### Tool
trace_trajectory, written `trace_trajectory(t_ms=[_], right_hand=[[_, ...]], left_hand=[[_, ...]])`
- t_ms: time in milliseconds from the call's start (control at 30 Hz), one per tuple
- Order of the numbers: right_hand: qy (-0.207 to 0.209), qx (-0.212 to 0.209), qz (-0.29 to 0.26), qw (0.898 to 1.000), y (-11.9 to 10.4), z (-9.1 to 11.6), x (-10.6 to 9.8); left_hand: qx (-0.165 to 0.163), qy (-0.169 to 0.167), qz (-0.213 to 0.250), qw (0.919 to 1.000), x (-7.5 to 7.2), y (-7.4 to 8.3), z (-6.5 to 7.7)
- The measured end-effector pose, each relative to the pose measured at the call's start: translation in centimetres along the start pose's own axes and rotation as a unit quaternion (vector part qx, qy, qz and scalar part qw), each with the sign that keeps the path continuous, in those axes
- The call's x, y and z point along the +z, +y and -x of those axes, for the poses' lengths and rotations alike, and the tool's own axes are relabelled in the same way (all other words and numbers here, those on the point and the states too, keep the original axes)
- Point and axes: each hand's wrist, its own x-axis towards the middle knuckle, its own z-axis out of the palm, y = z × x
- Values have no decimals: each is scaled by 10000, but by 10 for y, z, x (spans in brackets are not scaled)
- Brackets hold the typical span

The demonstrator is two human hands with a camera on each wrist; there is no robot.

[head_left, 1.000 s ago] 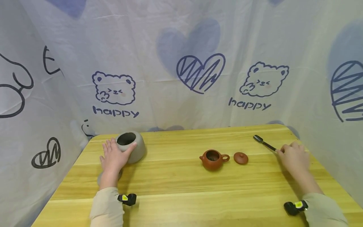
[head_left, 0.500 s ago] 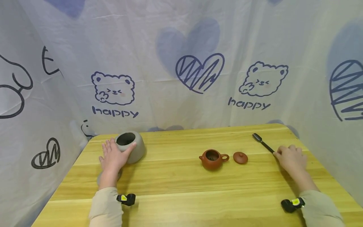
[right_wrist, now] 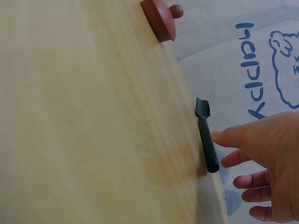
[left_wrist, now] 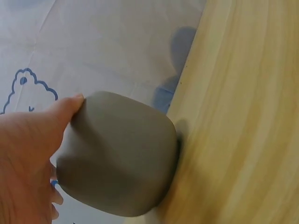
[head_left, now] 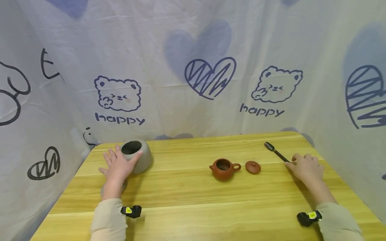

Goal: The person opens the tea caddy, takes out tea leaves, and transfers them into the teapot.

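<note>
A grey jar (head_left: 144, 162) with a wide dark mouth stands at the back left of the table. My left hand (head_left: 117, 169) is at its near left side, thumb touching the rim and fingers spread away to the left. The left wrist view shows the thumb (left_wrist: 70, 105) against the jar's edge. At the right, a black tea scoop (right_wrist: 205, 135) lies on the wood. My right hand (head_left: 307, 167) is over its handle end; in the right wrist view the thumb tip is right beside the handle and the fingers are apart from it.
A reddish-brown teapot (head_left: 223, 171) stands uncovered right of centre, something dark inside, its handle toward the small round lid (head_left: 252, 167). A grey disc-like piece (head_left: 124, 185) is partly hidden under my left forearm. Printed cloth (head_left: 169, 110) hangs behind the wooden table (head_left: 181, 194).
My left fingers have spread wider, away from the jar. The right hand and the scoop have shifted slightly left, and the right fingers have loosened from the handle.
</note>
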Motion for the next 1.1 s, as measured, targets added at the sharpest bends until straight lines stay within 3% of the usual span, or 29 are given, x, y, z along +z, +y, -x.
trace_trajectory(t_ms=[300, 633, 933, 1100], right_hand=[[321, -169, -37, 9993, -4, 10, -15], [806, -493, -19, 9955, -12, 21, -37], [1152, -685, -20, 9910, -32, 29, -53], [1580, -1018, -128, 9821, -45, 34, -57]], left_hand=[[272, 230, -119, 9993, -9, 17, 4], [978, 420, -428, 9934, -17, 56, 18], [1645, 292, -447, 9849, -6, 88, 29], [2115, 158, -383, 9765, 5, 102, 32]])
